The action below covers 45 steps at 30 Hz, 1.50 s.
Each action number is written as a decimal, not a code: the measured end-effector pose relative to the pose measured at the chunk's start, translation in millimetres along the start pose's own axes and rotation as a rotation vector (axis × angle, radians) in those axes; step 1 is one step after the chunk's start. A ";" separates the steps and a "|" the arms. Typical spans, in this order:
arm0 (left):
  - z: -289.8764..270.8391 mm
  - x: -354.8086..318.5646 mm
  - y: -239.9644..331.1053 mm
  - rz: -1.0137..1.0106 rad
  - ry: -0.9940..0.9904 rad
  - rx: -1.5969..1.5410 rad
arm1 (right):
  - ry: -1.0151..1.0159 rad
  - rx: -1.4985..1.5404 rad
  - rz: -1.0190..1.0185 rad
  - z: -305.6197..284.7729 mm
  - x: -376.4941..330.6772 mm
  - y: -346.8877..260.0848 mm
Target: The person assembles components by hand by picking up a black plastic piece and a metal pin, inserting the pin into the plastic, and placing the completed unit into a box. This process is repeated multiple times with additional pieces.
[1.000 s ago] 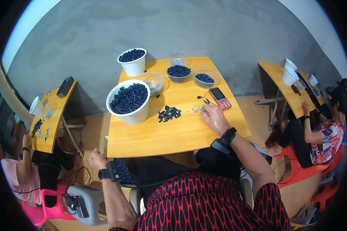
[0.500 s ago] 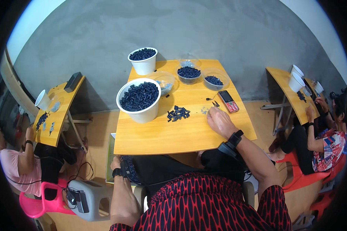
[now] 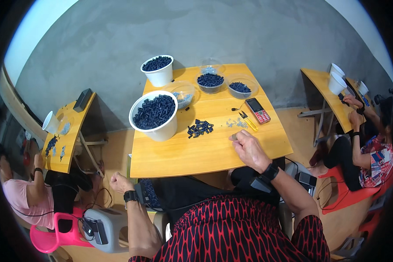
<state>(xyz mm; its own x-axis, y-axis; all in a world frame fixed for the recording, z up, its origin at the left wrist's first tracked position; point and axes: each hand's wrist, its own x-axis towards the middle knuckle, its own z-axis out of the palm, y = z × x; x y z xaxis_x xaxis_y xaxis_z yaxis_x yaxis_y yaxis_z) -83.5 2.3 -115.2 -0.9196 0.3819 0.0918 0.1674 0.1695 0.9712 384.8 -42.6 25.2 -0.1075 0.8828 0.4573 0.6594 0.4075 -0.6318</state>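
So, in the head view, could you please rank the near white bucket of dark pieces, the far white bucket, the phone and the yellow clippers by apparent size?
1. Near white bucket, clearly largest.
2. Far white bucket; it sits farther away, so its true size may match.
3. Phone.
4. Yellow clippers.

A seated person's right hand (image 3: pixel 249 149) rests on a wooden table (image 3: pixel 205 155), fingertips pinching a small part, near a loose pile of dark pieces (image 3: pixel 200 128). The left hand (image 3: pixel 119 182) hangs fisted below the table edge, beside a large white bucket (image 3: pixel 155 115) of dark pieces.
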 end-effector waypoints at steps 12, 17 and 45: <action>24.1 -172.5 161.3 1.097 -0.660 -0.047 | 0.091 0.133 0.126 7.9 -16.2 3.9; 54.9 -201.0 164.5 1.259 -0.843 0.185 | 0.104 0.185 0.124 10.6 -17.6 2.8; 62.5 -227.1 162.5 1.208 -0.985 0.096 | 0.097 0.229 0.074 11.2 -19.0 8.7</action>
<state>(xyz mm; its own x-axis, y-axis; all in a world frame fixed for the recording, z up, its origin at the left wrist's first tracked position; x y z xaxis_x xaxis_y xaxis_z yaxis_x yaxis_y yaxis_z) 174.8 -0.1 8.1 0.3524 0.7454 0.5658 0.6641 -0.6252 0.4100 384.3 -53.3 4.0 0.0137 0.8903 0.4551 0.4761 0.3944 -0.7860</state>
